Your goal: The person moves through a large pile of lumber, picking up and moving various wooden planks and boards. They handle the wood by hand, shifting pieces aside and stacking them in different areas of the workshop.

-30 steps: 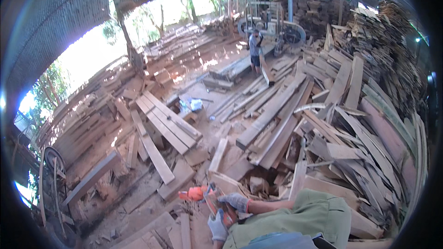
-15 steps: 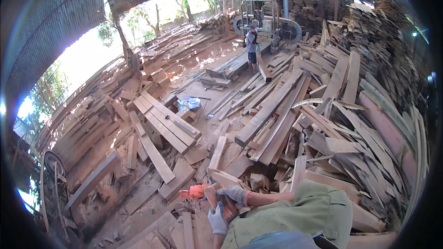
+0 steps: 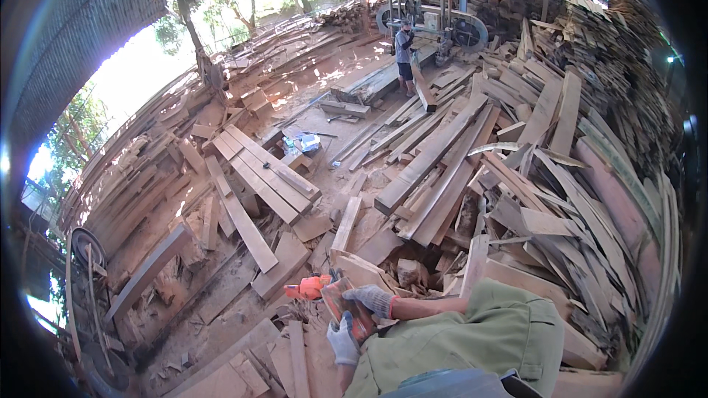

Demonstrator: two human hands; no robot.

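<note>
Both my hands wear pale gloves and hold a dusty orange power tool point(image 3: 308, 287) over my lap. Its orange end points left, and a brownish flat part lies between my hands; the exact kind of tool is unclear. My left hand point(image 3: 342, 342) grips its near side from below. Across the upper right side lies my right hand point(image 3: 372, 299), its fingers curled over the tool. My green trousers point(image 3: 472, 332) are just to the right, and sawn wood surrounds me.
Long boards point(image 3: 265, 180) lie side by side at left centre. Thick beams point(image 3: 431, 158) and loose offcuts point(image 3: 549, 221) heap up on the right. Far back, a person point(image 3: 404, 55) stands beside a large saw machine point(image 3: 435, 22). A slanting beam point(image 3: 151, 269) lies at lower left.
My left hand has shifted slightly up and to the left, still on the tool. The tool and my right hand have moved a little with it. The view has turned slightly.
</note>
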